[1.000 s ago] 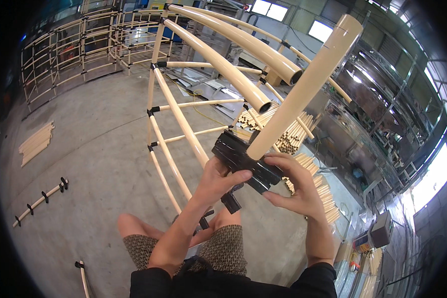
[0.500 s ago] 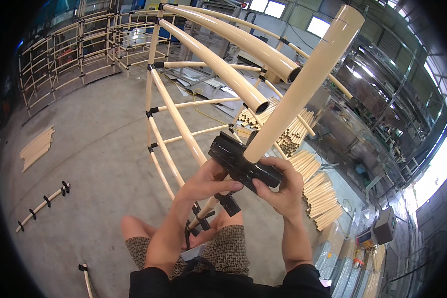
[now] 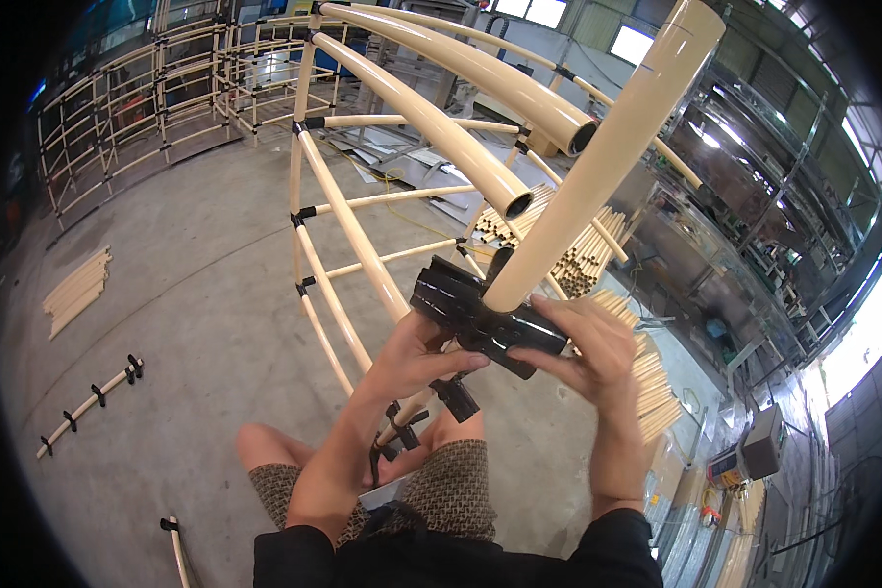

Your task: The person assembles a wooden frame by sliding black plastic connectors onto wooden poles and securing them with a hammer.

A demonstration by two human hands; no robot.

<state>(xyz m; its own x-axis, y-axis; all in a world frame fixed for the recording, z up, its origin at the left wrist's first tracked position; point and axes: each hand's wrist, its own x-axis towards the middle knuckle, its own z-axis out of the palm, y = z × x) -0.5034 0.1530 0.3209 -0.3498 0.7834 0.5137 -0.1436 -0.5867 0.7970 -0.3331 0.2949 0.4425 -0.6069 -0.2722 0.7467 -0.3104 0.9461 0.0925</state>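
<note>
A black pipe joint [image 3: 488, 312] sits on a thick cream pipe [image 3: 608, 157] that rises toward the upper right. My left hand [image 3: 416, 353] grips the joint's left part, thumb along its lower side. At the right end of the same joint, my right hand [image 3: 588, 348] pinches it between thumb and fingers. Below my left hand hangs another black joint [image 3: 455, 399] on a cream pipe running down between my legs. Farther down, more black joints [image 3: 402, 431] cluster on that pipe. Two open-ended cream pipes [image 3: 480, 176] of the frame reach toward my hands.
A tall frame of cream pipes [image 3: 301, 176] with black joints stands ahead. Bundles of cut pipes [image 3: 657, 387] lie on the right. Short pipes [image 3: 76, 292] and a pipe with black clamps [image 3: 98, 397] rest on the floor at left. More frames [image 3: 137, 108] stand behind.
My right hand has shifted its grip outward along the joint, its wrist swinging right. The left hand stays on the joint, and the view has shifted slightly.
</note>
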